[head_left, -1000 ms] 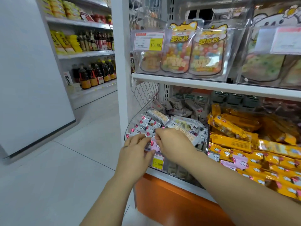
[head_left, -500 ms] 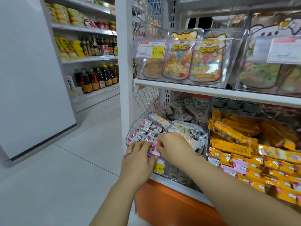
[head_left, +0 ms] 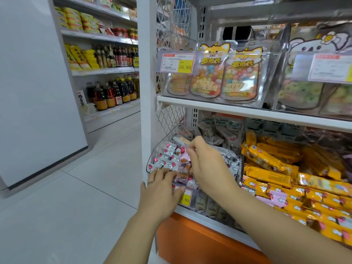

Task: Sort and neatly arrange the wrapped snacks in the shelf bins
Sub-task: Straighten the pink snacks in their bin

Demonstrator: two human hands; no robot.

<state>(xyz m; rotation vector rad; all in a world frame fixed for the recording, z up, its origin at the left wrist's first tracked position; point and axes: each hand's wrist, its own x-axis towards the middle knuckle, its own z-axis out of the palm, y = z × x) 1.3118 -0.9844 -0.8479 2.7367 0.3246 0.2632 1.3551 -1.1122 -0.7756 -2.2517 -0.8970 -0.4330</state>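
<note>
Head cam: mid-sort, right hand (head_left: 207, 168) pinched pink packet (head_left: 183, 164) over clear bin (head_left: 152, 161), left hand (head_left: 162, 189) lay flat on silver packets (head_left: 167, 149) at bin front; next prob. needed tucking it in.

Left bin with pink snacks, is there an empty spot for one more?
Only a small gap at the back-left corner, between the clear wall, grey packets and silver packets. The left hand and right hand crowd the middle; the yellow snacks are heaped.
</note>
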